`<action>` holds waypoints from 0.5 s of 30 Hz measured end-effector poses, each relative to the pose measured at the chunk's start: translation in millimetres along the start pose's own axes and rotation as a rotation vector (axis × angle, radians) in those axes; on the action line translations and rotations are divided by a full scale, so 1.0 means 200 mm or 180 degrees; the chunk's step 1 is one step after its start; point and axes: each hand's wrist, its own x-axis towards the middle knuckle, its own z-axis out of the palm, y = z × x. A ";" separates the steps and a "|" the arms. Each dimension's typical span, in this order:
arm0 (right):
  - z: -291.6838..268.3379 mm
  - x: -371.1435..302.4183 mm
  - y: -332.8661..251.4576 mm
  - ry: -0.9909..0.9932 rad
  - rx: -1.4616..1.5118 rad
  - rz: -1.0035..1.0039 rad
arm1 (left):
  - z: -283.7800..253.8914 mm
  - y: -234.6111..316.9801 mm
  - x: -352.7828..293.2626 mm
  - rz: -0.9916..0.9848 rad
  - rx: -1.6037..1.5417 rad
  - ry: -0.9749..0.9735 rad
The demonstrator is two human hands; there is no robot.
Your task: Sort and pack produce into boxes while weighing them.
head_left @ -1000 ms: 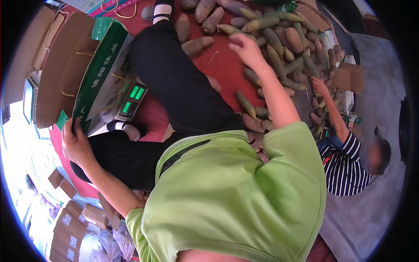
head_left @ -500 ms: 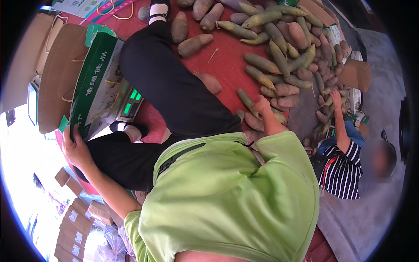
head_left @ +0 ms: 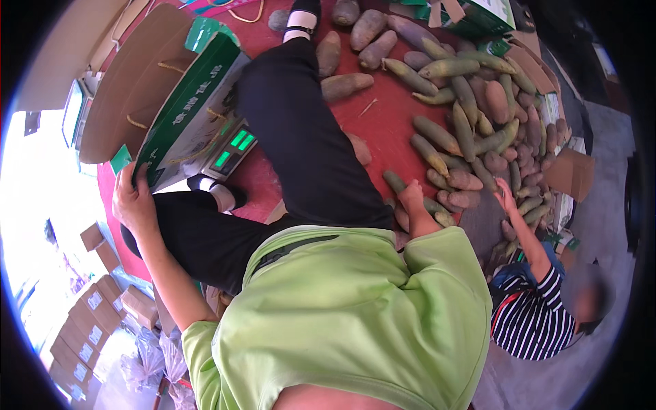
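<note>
My left hand [head_left: 134,199] is closed on the lower corner of an open green-and-white cardboard carton [head_left: 195,113], thumb on its edge. The carton stands tilted on a scale [head_left: 231,152] with lit green displays. On my right, my right hand [head_left: 412,197] is closed over a long green cucumber-like vegetable [head_left: 393,180], whose end sticks out past my fingers; part of the grip is hidden. Beside that hand lie reddish-brown tubers like sweet potatoes [head_left: 465,180] and more long green vegetables [head_left: 429,154], heaped on the red floor covering [head_left: 369,123].
A co-worker in a striped shirt [head_left: 536,318] reaches a hand [head_left: 506,197] to the heap's near right edge. My bent leg [head_left: 301,130] lies between carton and heap. Brown boxes [head_left: 96,307] and plastic bags [head_left: 150,359] stand at lower left; another green carton [head_left: 478,17] is at the back.
The view has shifted, so the carton and heap appear farther right. The co-worker's hand has moved left along the heap's edge. Both my hands keep their holds.
</note>
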 end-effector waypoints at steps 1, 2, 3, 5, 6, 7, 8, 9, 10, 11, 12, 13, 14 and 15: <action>0.00 -0.01 0.00 -0.0004 -0.0025 -0.0076 | 0.00 -0.02 -0.01 0.0034 0.0022 0.0023; -0.01 -0.04 -0.01 -0.0114 0.0040 -0.0093 | -0.02 0.01 0.00 0.0090 0.0002 -0.0010; -0.02 -0.07 -0.02 -0.0209 0.0100 -0.0090 | -0.02 0.04 0.00 0.0085 -0.0024 -0.0015; -0.03 -0.07 -0.01 -0.0309 -0.0045 -0.0241 | -0.02 0.06 0.01 0.0118 -0.0012 0.0002; -0.03 -0.06 0.00 -0.0412 -0.0179 -0.0332 | -0.03 0.08 0.02 0.0059 -0.0011 -0.0014; -0.01 -0.04 0.01 -0.0408 -0.0196 -0.0382 | -0.04 0.09 0.01 0.0072 -0.0034 0.0008; 0.01 -0.01 0.01 -0.0276 0.0051 -0.0365 | -0.04 0.09 0.02 0.0094 -0.0072 0.0028; 0.01 0.01 0.01 -0.0148 0.0294 -0.0351 | -0.04 0.09 0.02 0.0046 -0.0072 0.0010; 0.00 0.04 0.00 -0.0138 0.0281 -0.0382 | -0.04 0.09 0.02 0.0070 -0.0068 0.0060; -0.04 0.05 -0.03 -0.0091 0.0651 -0.0454 | -0.04 0.09 0.01 0.0047 -0.0044 0.0059; -0.06 0.07 -0.07 -0.0044 0.1022 -0.0522 | -0.04 0.09 0.01 0.0025 -0.0025 0.0057; -0.11 0.09 -0.11 -0.0036 0.1010 -0.0553 | -0.04 0.09 0.01 -0.0002 -0.0017 0.0076; -0.19 0.09 -0.17 -0.0019 0.1482 -0.0744 | -0.04 0.09 0.01 0.0024 0.0009 0.0095; -0.26 0.09 -0.24 0.0011 0.1949 -0.0921 | -0.04 0.08 0.01 0.0051 0.0014 0.0107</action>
